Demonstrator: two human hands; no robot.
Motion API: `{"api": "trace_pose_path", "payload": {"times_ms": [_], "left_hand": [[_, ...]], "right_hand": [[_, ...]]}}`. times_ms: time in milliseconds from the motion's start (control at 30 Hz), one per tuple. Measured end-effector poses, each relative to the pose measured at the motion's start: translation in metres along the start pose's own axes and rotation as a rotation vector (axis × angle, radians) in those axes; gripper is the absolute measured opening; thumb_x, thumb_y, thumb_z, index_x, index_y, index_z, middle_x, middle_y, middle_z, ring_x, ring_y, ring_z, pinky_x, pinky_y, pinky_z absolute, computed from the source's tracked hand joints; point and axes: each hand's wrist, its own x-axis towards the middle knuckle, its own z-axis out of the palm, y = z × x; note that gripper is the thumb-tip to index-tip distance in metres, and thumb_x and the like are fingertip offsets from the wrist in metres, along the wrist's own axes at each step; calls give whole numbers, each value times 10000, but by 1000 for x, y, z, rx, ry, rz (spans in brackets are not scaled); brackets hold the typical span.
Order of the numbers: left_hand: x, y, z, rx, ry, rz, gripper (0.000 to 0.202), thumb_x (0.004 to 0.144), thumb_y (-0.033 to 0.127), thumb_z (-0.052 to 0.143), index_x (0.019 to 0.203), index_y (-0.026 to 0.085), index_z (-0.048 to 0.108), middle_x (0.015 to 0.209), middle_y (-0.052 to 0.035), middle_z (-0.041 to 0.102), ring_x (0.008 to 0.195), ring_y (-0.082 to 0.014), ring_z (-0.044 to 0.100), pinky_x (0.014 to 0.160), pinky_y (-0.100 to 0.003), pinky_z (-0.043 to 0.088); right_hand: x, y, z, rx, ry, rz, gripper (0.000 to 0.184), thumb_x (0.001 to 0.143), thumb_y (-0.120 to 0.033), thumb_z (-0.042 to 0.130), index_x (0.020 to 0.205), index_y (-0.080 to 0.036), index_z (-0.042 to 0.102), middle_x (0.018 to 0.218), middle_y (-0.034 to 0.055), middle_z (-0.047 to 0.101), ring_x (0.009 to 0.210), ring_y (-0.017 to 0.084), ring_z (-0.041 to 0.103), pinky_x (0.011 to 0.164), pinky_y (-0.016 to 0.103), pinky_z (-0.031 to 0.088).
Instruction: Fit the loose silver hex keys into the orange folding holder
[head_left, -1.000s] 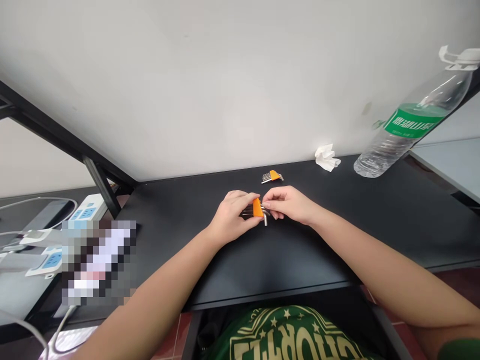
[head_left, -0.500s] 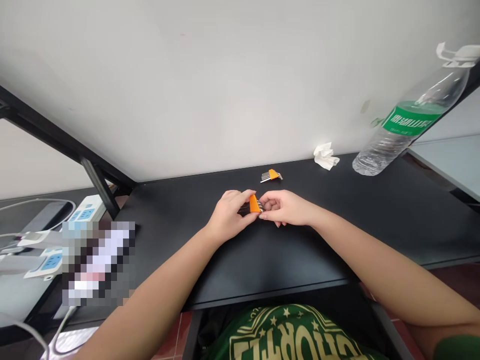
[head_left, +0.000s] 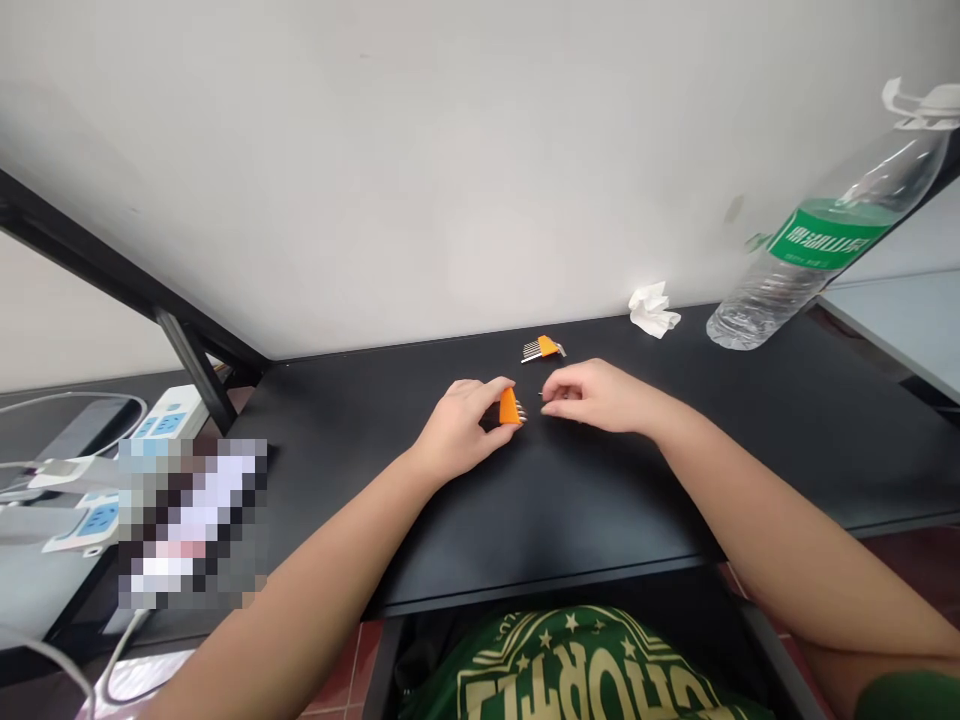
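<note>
Pinched between the thumb and fingers of my left hand (head_left: 469,430) is an orange hex key holder (head_left: 509,407), with several metal key ends sticking out on its right side. My fingers hide the rest of it. My right hand (head_left: 596,397) is a short way to the right, apart from the holder. Its curled fingers are closed on a thin, mostly hidden metal piece that looks like a hex key (head_left: 540,394). Behind both hands, a second orange hex key set (head_left: 548,347) lies on the black desk (head_left: 480,540), its keys fanned to the left.
A crumpled white tissue (head_left: 654,310) lies by the wall. At the back right stands a large plastic bottle (head_left: 761,290) with a green label. On the left are a blurred phone-like object (head_left: 199,520), a power strip (head_left: 176,415) with cables and a black metal frame (head_left: 191,360).
My right hand has drawn away from the holder, to the right and slightly back, with a thin metal piece at its fingertips. My left hand still grips the holder in nearly the same place.
</note>
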Motion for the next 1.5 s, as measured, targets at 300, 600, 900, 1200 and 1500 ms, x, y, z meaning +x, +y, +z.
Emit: {"api": "trace_pose_path", "payload": {"times_ms": [300, 600, 900, 1200, 1500], "left_hand": [[1, -4, 1, 18, -47, -52, 468, 889, 322, 721, 1333, 235, 602, 986, -27, 741, 912, -212, 708, 929, -402, 584], [1, -5, 2, 21, -52, -35, 476, 884, 311, 738, 1336, 236, 610, 988, -27, 744, 919, -213, 711, 959, -406, 571], [1, -6, 1, 11, -40, -39, 492, 883, 302, 738, 1353, 249, 604, 996, -22, 752, 900, -208, 710, 989, -436, 559], [1, -6, 3, 28, -37, -12, 481, 872, 289, 766, 1327, 227, 621, 971, -20, 747, 863, -203, 702, 974, -422, 553], [0, -6, 2, 40, -47, -5, 472, 882, 308, 758, 1327, 233, 623, 939, -20, 730, 835, -204, 687, 952, -412, 552]], "right_hand": [[5, 16, 2, -572, 1, 117, 113, 924, -186, 604, 853, -198, 691, 1006, 67, 687, 772, 180, 619, 591, 292, 374], [2, 0, 14, -642, -40, 144, 110, 863, -135, 592, 770, -193, 582, 942, 75, 669, 720, 181, 591, 559, 301, 328], [-2, -9, 20, -323, 157, -234, 123, 908, -93, 544, 862, -203, 574, 840, 8, 615, 734, 147, 539, 662, 274, 367], [-3, -9, 20, -318, 205, -295, 146, 961, -98, 533, 874, -189, 607, 881, 25, 615, 731, 146, 530, 660, 280, 385], [-4, -8, 19, -357, 215, -288, 172, 992, -106, 520, 903, -187, 642, 905, 43, 623, 758, 159, 564, 662, 285, 395]]}}
